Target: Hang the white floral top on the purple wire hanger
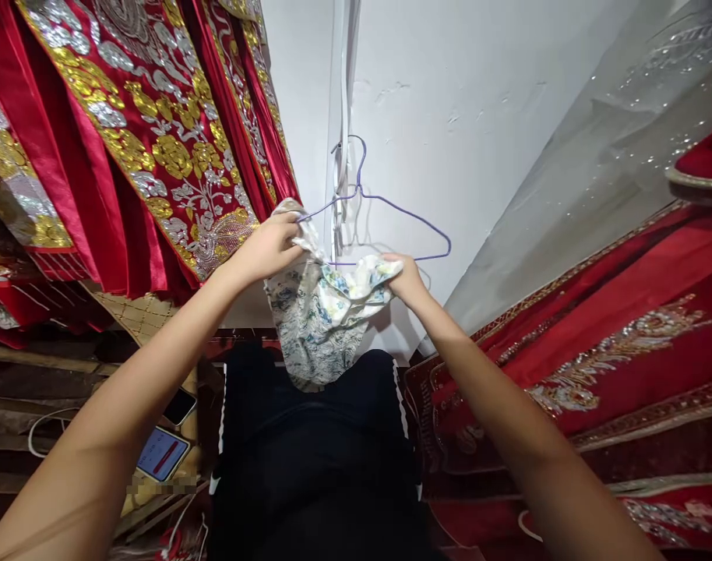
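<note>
A white garment (333, 319) with a blue and green floral print hangs down between my hands, over my dark trousers. My left hand (271, 245) is closed on its upper left part, at the left end of a purple wire hanger (408, 214). The garment's cloth covers that end of the hanger. With my right hand (407, 280) I pinch the garment's right edge, just below the hanger's bottom bar. The hanger's right arm is bare, and its hook is up by a pale vertical strip on the wall.
Red garments with gold and silver embroidery (174, 148) hang at the left. More red embroidered cloth (625, 343) and a sheer sparkling white fabric (613, 148) fill the right. A lit phone (163, 453) and a dark one (179, 407) lie on slats at lower left. A white wall (449, 93) stands ahead.
</note>
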Available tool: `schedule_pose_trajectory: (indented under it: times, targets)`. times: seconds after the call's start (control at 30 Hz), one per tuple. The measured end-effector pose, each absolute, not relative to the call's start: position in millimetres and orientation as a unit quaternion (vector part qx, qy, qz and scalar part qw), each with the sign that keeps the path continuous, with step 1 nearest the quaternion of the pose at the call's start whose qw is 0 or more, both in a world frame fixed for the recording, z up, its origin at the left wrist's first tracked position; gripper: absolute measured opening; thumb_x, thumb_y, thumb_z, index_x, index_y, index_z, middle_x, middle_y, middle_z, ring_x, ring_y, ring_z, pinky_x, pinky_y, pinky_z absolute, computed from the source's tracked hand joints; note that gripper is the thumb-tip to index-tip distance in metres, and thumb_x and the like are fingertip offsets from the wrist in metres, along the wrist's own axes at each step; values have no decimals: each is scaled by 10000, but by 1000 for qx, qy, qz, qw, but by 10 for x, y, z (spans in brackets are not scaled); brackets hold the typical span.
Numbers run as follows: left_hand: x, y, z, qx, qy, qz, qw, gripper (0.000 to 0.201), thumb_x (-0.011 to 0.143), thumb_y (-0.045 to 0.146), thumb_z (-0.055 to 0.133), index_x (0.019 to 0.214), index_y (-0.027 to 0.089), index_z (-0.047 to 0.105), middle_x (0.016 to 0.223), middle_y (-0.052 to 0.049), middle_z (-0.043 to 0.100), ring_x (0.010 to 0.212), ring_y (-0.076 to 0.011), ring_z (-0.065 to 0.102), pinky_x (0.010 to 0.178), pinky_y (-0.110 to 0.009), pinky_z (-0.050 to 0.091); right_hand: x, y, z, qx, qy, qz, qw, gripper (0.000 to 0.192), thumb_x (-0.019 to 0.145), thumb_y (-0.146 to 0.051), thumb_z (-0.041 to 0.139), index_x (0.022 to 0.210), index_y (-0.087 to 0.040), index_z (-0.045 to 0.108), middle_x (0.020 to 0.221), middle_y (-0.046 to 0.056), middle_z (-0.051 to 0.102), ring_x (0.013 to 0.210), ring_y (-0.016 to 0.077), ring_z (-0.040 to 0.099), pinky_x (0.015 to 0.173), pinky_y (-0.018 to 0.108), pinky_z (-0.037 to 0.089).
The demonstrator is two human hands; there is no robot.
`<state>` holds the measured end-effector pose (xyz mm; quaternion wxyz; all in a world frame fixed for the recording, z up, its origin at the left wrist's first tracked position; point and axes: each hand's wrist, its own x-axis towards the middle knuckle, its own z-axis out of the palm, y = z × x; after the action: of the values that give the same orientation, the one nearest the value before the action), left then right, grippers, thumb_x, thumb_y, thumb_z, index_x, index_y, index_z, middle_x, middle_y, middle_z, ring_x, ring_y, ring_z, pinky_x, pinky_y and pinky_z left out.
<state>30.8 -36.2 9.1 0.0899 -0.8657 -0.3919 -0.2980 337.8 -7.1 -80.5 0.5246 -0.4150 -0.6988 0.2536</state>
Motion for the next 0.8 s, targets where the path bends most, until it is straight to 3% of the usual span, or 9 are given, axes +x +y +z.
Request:
schedule_pose_trajectory:
  times: [0.03, 0.1, 0.2, 0.33, 0.47, 0.53, 0.63, 0.7, 0.8]
  targets:
    - [379, -318, 123, -864, -373, -325, 89, 56, 820, 186, 560, 831, 180, 614, 1091, -125, 661, 1073, -286, 611, 989, -440, 483, 3324, -143, -808, -393, -713, 265, 516, 105, 650, -207, 597, 683, -177, 692, 672, 7, 674, 654, 172, 591, 616, 269, 434]
    - [455, -204, 148, -856, -348, -375, 72, 222, 794, 113, 556, 992, 180, 631, 1184, -122, 658, 1148, -269, 597, 1032, -428, 462, 3255, -272, -797, -351, -741, 277, 501, 232, 667, -198, 641, 868, -172, 752, 873, 44, 753, 811, 219, 676, 737, 305, 495]
    - [414, -4, 116, -848, -348, -401, -2, 415, 797, 86, 553, 1196, 187, 602, 1156, -106, 689, 1085, -227, 637, 976, -369, 486, 3268, -409, -740, -321, -770, 272, 480, 338, 729, -207, 671, 1054, -177, 759, 1085, 83, 756, 995, 256, 697, 871, 352, 505]
    - [268, 179, 30, -847, -375, -374, -38, 294, 866, 134, 493, 1099, 173, 667, 979, -83, 726, 911, -212, 657, 868, -329, 497, 3455, -526, -677, -337, -778, 264, 461, 533, 788, -214, 661, 1321, -215, 662, 904, 48, 742, 800, 222, 683, 745, 348, 518]
    - [160, 235, 33, -846, -377, -377, 12, 264, 879, 153, 472, 1023, 176, 692, 1013, -105, 703, 934, -229, 632, 889, -338, 483, 3788, -561, -623, -405, -672, 183, 593, 791, 808, -292, 722, 1540, -212, 432, 804, 49, 718, 642, 200, 636, 608, 334, 501]
    - [126, 236, 78, -855, -372, -360, 31, 236, 874, 164, 491, 993, 173, 694, 1006, -112, 668, 923, -231, 610, 894, -347, 485, 3987, -532, -538, -445, -642, 175, 599, 694, 819, -372, 745, 1458, -192, 545, 837, 85, 740, 616, 196, 635, 571, 333, 492]
    - [86, 215, 153, -864, -369, -341, 36, 206, 881, 167, 498, 978, 171, 679, 1061, -116, 612, 970, -231, 581, 930, -367, 479, 4230, -475, -290, -485, -667, 216, 522, 448, 773, -470, 802, 1092, -157, 768, 775, 94, 741, 582, 191, 627, 523, 314, 468]
    - [55, 197, 181, -852, -383, -354, 37, 177, 905, 199, 504, 970, 175, 667, 1111, -114, 580, 1058, -241, 556, 989, -391, 456, 4296, -450, -73, -487, -682, 265, 477, 392, 732, -503, 838, 904, -155, 788, 727, 85, 734, 572, 188, 627, 510, 300, 463]
    - [26, 188, 168, -830, -416, -371, 19, 159, 925, 259, 515, 917, 176, 651, 1100, -105, 576, 1157, -260, 517, 1042, -412, 419, 4192, -421, 172, -446, -691, 345, 453, 403, 749, -547, 823, 783, -150, 759, 700, 75, 727, 564, 165, 615, 531, 284, 468]
